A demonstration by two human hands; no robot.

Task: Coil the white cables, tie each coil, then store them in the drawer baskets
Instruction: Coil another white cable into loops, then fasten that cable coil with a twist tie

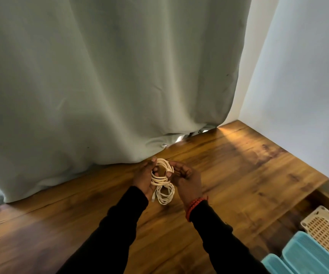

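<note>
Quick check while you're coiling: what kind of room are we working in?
Likely a home room, at a wooden desk set in a corner: a grey-green curtain hangs behind it, and plastic drawer baskets sit in the open drawer at right. Both hands hold the white cable coil.

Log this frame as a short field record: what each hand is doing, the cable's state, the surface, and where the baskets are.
left hand: left hand grips the white cable coil
right hand: right hand pinches the coil's loops
cable state: coiled, held above the wooden tabletop; whether it is tied cannot be told
baskets: cream basket and blue baskets at lower right, no cable visible in them
backdrop: grey-green curtain
</note>
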